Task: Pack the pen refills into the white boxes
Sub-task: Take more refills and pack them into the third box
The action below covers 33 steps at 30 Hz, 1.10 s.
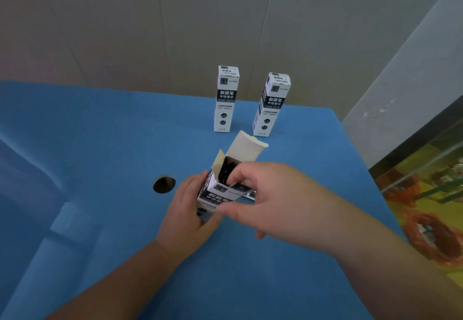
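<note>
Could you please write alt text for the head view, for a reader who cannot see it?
A person's left hand holds an open white box above a blue table while the right hand pinches at its mouth, top flap raised. Two closed white boxes stand upright behind, near a round hole.

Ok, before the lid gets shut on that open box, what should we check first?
1. Left hand grips the open box: ok.
2. Top flap up and out of the way: ok.
3. Dark refills sit inside the box: ok.
4. All refills pushed fully down: cannot tell, the right hand fingers cover the opening's edge.
5. Two closed boxes upright at the back of the blue table, clear of the hands: ok.
</note>
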Motion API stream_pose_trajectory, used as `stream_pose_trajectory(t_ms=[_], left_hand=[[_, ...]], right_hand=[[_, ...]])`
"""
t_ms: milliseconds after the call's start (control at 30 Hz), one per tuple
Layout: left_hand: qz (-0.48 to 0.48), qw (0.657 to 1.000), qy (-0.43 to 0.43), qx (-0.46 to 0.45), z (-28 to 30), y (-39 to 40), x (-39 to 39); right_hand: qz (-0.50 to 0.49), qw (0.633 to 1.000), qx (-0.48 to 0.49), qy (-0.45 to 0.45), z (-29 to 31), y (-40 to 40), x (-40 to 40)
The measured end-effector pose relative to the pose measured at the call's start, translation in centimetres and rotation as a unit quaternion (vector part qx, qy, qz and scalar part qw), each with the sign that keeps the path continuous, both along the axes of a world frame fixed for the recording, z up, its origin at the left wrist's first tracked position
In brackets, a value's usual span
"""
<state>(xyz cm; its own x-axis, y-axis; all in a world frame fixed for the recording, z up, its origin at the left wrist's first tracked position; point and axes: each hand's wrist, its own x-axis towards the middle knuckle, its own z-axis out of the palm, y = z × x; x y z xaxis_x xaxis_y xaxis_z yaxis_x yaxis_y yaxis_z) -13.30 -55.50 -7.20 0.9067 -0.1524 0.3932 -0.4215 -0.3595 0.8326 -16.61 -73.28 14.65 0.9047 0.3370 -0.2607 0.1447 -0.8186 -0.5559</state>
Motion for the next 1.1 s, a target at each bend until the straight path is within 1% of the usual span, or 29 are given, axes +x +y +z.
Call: stream_pose_trajectory(t_ms=[100,167,233,300,367,433,500,567,633,667,733,800,867,900,933,967,1000,1033,1067,1100], left_hand=[[-0.004,1.0,0.007,0.005,-0.1,0.0,0.0],[0.001,1.0,0.024,-0.007,-0.1,-0.2,0.1],[0.008,1.0,0.018,0.001,-0.1,-0.3,0.2],[0.012,1.0,0.0,0.015,0.0,-0.3,0.2],[0.009,1.0,-0.012,0.021,0.0,-0.1,0.1],[0.006,1.0,-0.003,0.024,0.0,0.0,0.0],[0.006,1.0,0.008,0.02,0.1,-0.1,-0.1],[0.009,1.0,-0.003,0.026,0.1,-0.2,-0.1],[0.008,1.0,-0.007,0.019,0.0,-0.2,-0.1],[0.006,1.0,-0.001,0.008,-0.1,-0.1,-0.1],[0.006,1.0,0.02,-0.022,-0.4,0.0,0.0],[0.013,0.998,0.033,-0.051,-0.6,0.0,0.0],[0.033,0.996,0.038,-0.077,-0.7,0.0,0.1],[0.045,0.994,0.042,-0.093,-0.7,0.0,0.1],[0.054,0.992,0.046,-0.105,-0.6,0.0,0.2],[0.06,0.991,0.047,-0.108,-0.6,0.0,0.2],[0.062,0.992,0.045,-0.1,-0.6,0.0,0.2],[0.06,0.993,0.043,-0.09,-0.7,0.1,0.2],[0.058,0.994,0.043,-0.086,-0.8,0.1,0.2],[0.056,0.993,0.046,-0.09,-0.8,0.1,0.2]], right_hand=[[0.038,0.998,-0.044,-0.01,-0.3,-0.3,0.1],[0.062,0.997,-0.044,-0.004,-0.2,-0.7,0.3],[0.084,0.996,-0.043,0.003,0.0,-0.9,0.6],[0.088,0.995,-0.036,0.001,0.1,-1.1,0.8],[0.084,0.996,-0.022,-0.023,0.2,-1.4,0.8],[0.078,0.996,-0.005,-0.037,0.2,-1.8,0.6],[0.093,0.995,-0.008,-0.024,0.2,-1.8,0.4],[0.105,0.994,-0.02,-0.011,0.1,-1.7,0.2],[0.09,0.996,-0.021,-0.018,0.2,-1.8,0.2],[0.069,0.997,-0.009,-0.029,0.3,-2.0,0.2],[0.029,0.996,0.05,-0.075,0.8,-2.6,0.2],[-0.011,0.983,0.133,-0.124,1.0,-3.4,0.6],[-0.064,0.97,0.176,-0.155,0.0,-4.5,1.8],[-0.097,0.967,0.166,-0.167,-1.3,-5.3,2.9],[-0.121,0.97,0.129,-0.165,-2.9,-6.3,4.2],[-0.127,0.981,0.06,-0.137,-4.7,-7.1,5.3],[-0.113,0.989,-0.029,-0.095,-6.6,-7.9,6.1],[-0.081,0.989,-0.109,-0.059,-8.7,-8.6,6.7],[-0.045,0.986,-0.156,-0.037,-10.5,-9.1,7.0],[-0.014,0.985,-0.17,-0.025,-12.1,-9.5,7.2]])
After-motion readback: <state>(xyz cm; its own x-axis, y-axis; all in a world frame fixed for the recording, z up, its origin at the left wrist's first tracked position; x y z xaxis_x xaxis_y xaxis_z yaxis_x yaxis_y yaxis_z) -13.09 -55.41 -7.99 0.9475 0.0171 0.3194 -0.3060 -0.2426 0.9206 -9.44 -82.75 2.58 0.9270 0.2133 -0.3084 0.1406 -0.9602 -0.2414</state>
